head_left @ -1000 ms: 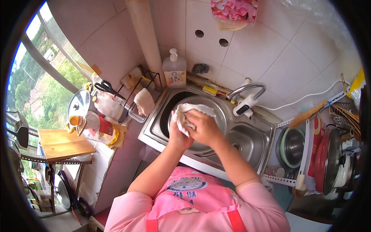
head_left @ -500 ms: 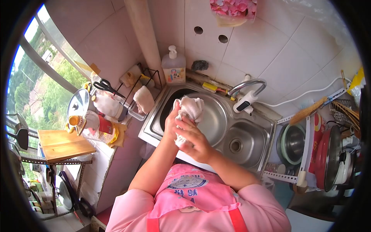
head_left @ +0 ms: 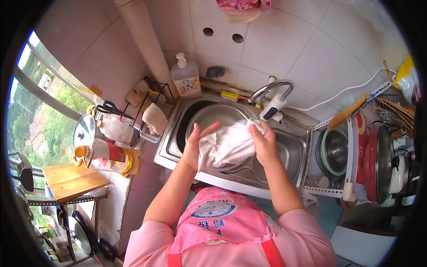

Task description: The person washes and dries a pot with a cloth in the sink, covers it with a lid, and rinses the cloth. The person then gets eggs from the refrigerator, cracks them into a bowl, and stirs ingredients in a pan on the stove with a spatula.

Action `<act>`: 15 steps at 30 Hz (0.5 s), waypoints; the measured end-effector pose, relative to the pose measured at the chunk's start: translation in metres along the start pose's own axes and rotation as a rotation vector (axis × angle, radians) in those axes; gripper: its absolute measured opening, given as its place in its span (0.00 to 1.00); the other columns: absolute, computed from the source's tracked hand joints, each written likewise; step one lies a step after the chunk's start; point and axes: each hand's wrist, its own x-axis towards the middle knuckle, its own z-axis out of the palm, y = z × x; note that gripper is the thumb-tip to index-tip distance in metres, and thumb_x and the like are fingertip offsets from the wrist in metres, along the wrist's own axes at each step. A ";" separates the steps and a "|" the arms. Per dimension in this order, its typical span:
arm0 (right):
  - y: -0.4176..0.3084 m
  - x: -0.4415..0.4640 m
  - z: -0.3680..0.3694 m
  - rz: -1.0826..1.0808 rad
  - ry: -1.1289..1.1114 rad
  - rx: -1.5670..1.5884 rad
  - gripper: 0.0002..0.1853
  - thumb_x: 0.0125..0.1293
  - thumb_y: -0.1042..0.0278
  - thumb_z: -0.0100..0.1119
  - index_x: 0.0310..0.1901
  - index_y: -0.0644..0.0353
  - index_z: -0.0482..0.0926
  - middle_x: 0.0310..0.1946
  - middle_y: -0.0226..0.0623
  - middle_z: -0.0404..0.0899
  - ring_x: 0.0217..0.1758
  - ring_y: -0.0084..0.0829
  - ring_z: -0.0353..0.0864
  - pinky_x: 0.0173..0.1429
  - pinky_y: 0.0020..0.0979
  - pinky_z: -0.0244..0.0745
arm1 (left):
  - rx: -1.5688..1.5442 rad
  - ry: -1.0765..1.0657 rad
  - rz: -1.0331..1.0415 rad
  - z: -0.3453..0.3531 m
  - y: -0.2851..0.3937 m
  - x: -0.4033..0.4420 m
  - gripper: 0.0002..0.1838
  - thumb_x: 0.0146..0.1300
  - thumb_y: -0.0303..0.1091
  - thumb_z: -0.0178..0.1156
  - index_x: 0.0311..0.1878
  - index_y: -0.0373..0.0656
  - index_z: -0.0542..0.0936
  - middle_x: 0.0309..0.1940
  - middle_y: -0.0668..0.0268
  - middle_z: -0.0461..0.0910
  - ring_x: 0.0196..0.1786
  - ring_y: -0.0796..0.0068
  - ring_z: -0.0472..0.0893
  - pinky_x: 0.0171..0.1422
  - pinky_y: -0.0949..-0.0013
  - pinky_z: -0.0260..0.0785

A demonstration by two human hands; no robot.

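A white cloth [head_left: 229,144] is spread between my two hands above the double steel sink [head_left: 291,158]. My left hand [head_left: 195,144] is at the cloth's left edge, its fingers apart and the thumb raised, with the cloth against the palm. At the right end, my right hand [head_left: 263,140] grips the cloth between thumb and fingers. Under the cloth, a round metal basin [head_left: 209,116] sits in the left bowl. The chrome faucet [head_left: 272,107] stands behind the sink, just beyond my right hand.
A soap bottle [head_left: 186,78] stands at the sink's back left corner. Left of the sink are a wire rack [head_left: 167,86], scissors [head_left: 109,108], an oil jug [head_left: 106,153] and a cutting board [head_left: 73,181]. Stacked bowls [head_left: 333,151] and a red-rimmed lid [head_left: 382,164] are at right.
The bunched cloth has been opened out between my hands. My right hand has moved right, away from my left hand, and the view has shifted slightly.
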 end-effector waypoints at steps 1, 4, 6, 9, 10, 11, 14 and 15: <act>-0.011 -0.002 0.004 0.035 0.023 0.068 0.11 0.71 0.61 0.56 0.42 0.62 0.77 0.32 0.22 0.75 0.34 0.13 0.70 0.40 0.18 0.66 | -0.012 -0.020 -0.068 -0.013 -0.005 0.002 0.48 0.62 0.71 0.45 0.73 0.43 0.55 0.67 0.50 0.66 0.66 0.50 0.69 0.70 0.48 0.60; -0.034 -0.007 0.010 0.090 0.065 0.209 0.13 0.72 0.60 0.55 0.46 0.63 0.76 0.35 0.24 0.76 0.35 0.15 0.72 0.42 0.19 0.68 | 0.002 -0.075 -0.205 -0.033 -0.020 -0.006 0.48 0.64 0.67 0.49 0.75 0.41 0.49 0.68 0.52 0.65 0.68 0.56 0.68 0.68 0.50 0.64; -0.046 -0.009 0.011 0.114 0.077 0.283 0.15 0.72 0.60 0.54 0.49 0.64 0.75 0.37 0.26 0.77 0.36 0.16 0.73 0.43 0.20 0.69 | 0.088 -0.102 -0.157 -0.041 -0.027 -0.017 0.46 0.64 0.53 0.59 0.76 0.46 0.47 0.65 0.53 0.68 0.67 0.58 0.70 0.68 0.53 0.64; -0.050 -0.009 -0.007 0.143 -0.049 0.181 0.25 0.68 0.59 0.60 0.61 0.64 0.68 0.44 0.31 0.78 0.47 0.20 0.75 0.53 0.25 0.72 | 0.322 -0.056 0.003 -0.037 -0.010 -0.033 0.47 0.62 0.36 0.64 0.77 0.53 0.45 0.60 0.52 0.72 0.64 0.61 0.72 0.62 0.58 0.70; -0.045 -0.010 -0.013 0.141 -0.045 0.178 0.25 0.68 0.59 0.60 0.61 0.64 0.68 0.44 0.31 0.78 0.47 0.20 0.75 0.53 0.25 0.72 | 0.217 -0.004 0.104 -0.023 -0.005 -0.032 0.49 0.60 0.28 0.65 0.77 0.55 0.44 0.59 0.54 0.73 0.62 0.63 0.73 0.62 0.61 0.68; -0.042 -0.010 -0.017 0.051 -0.045 0.014 0.28 0.65 0.60 0.64 0.62 0.65 0.67 0.46 0.32 0.77 0.49 0.22 0.75 0.55 0.27 0.71 | 0.262 -0.009 0.094 -0.013 -0.001 -0.036 0.48 0.60 0.28 0.65 0.77 0.54 0.46 0.59 0.55 0.73 0.62 0.64 0.73 0.63 0.63 0.66; -0.029 -0.011 -0.034 -0.045 -0.008 -0.203 0.39 0.58 0.64 0.72 0.67 0.66 0.61 0.52 0.35 0.74 0.55 0.26 0.73 0.61 0.30 0.68 | 0.563 -0.057 0.013 -0.010 0.006 -0.039 0.43 0.59 0.28 0.66 0.75 0.51 0.55 0.61 0.58 0.71 0.61 0.67 0.72 0.66 0.68 0.61; -0.027 -0.013 -0.037 -0.078 -0.006 -0.148 0.42 0.56 0.64 0.73 0.68 0.66 0.59 0.53 0.35 0.74 0.56 0.26 0.73 0.62 0.30 0.67 | 0.660 -0.068 -0.018 -0.003 0.010 -0.041 0.36 0.57 0.29 0.68 0.68 0.46 0.65 0.59 0.62 0.71 0.61 0.68 0.71 0.66 0.66 0.62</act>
